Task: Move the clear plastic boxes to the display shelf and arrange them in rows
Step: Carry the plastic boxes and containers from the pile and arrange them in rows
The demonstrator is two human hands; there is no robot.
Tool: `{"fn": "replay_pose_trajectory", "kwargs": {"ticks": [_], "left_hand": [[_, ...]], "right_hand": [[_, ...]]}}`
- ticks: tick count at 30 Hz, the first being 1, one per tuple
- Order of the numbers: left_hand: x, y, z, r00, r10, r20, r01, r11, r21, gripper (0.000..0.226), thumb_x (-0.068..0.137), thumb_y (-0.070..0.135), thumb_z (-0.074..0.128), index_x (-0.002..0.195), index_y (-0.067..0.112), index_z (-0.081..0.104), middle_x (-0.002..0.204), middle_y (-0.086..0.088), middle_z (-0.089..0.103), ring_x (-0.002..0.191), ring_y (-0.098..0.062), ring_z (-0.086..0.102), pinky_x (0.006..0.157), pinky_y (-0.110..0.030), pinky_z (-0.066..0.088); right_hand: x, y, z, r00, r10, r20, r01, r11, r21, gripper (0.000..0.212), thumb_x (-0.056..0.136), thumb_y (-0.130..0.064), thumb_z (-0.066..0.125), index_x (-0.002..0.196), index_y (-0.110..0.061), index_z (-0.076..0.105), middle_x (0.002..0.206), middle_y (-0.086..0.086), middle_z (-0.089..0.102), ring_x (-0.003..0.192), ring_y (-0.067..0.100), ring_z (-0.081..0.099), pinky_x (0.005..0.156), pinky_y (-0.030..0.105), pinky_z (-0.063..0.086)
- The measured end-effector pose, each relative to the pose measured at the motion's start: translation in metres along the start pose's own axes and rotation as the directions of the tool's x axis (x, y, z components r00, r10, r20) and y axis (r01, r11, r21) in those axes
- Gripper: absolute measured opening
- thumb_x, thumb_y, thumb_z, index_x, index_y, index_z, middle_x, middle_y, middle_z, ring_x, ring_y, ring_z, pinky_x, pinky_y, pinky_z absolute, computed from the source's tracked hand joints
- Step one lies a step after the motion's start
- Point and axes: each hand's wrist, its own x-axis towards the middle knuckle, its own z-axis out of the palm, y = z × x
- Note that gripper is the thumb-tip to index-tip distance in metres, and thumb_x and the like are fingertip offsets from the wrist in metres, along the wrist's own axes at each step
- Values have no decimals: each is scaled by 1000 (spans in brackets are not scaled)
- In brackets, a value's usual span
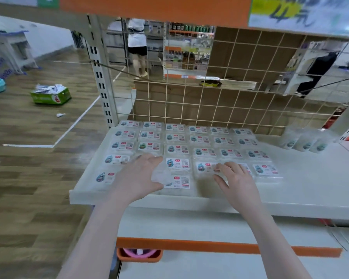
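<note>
We have the clear plastic boxes (177, 150) laid flat in rows across the left part of the display shelf (310, 190), running from the wire grid back panel (220, 109) toward the front lip, with a short front row only partly filled. Our left hand (138, 178) rests over a box in the second column near the front, fingers (151, 158) spread and relaxed on its lid, thumb beside the front box (176, 182); it presses rather than grips. Our right hand (237, 178) lies on the boxes of the fourth and fifth columns, fingers loosely curved over a lid, holding nothing that we can see. The risk, as we judge it, lies in nudging: the lids look slick and the boxes sit edge to edge, so a sideways push could shunt a whole row askew. The front box sits close to the shelf lip, and a careless pull toward us could tip it off. Farther right, some upright clear tubs (304, 140) stand apart; a wide sweep of the arm might topple them.
</note>
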Motion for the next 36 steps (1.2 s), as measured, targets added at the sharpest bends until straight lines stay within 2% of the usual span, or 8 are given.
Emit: {"fn": "replay_pose_trajectory", "kwargs": {"ticks": [11,13,15,19,25,28,33,36], "left_hand": [[15,112,33,998,-57,23,57,998,17,76,85,39,63,148,29,23,150,8,27,135,-15,31,105,-33,36],[17,124,38,998,-50,37,49,998,26,75,86,39,62,148,28,22,150,7,27,134,-14,31,104,-30,35],[19,134,42,997,-46,56,43,998,53,75,87,39,61,149,28,20,151,6,26,135,-15,29,105,-30,32],[31,137,38,999,-34,33,32,997,65,74,86,37,63,148,28,24,150,6,29,136,-15,29,107,-29,29],[64,132,30,1000,10,5,-10,997,74,69,85,31,65,145,27,31,148,6,35,134,-16,34,104,-29,33],[73,129,39,997,38,73,-45,995,93,66,87,31,62,146,24,31,151,4,32,137,-16,32,110,-33,29],[72,122,46,992,73,103,-81,994,75,77,84,31,67,148,23,25,155,3,24,140,-14,24,110,-25,20],[73,120,46,994,67,82,-70,997,33,76,82,25,69,147,24,29,151,3,28,135,-16,32,105,-25,26]], "right_hand": [[4,103,-7,998,-55,-11,55,996,63,19,77,-18,75,90,-6,69,87,14,65,77,37,60,66,40,49],[5,111,-5,996,-87,-27,89,993,74,18,83,-23,69,88,-7,69,85,13,64,75,37,59,65,39,48],[4,114,-2,993,-107,-52,111,989,93,29,86,-32,55,88,-7,69,83,12,64,73,35,58,65,37,49],[-1,118,4,991,-109,-74,117,985,127,39,88,-36,40,87,-8,68,84,11,62,75,34,56,68,39,49],[0,117,5,990,-103,-95,115,984,138,35,88,-34,41,82,-10,65,82,8,59,74,33,55,67,40,49],[-1,118,5,990,-104,-96,117,983,140,33,88,-35,42,84,-11,65,83,7,60,75,32,55,68,40,50],[-1,118,6,989,-99,-107,111,987,113,35,87,-35,42,84,-10,65,83,7,60,75,32,55,67,39,49],[-1,118,6,989,-97,-110,109,988,112,35,87,-36,43,84,-10,66,83,6,60,74,31,56,67,38,49]]}}
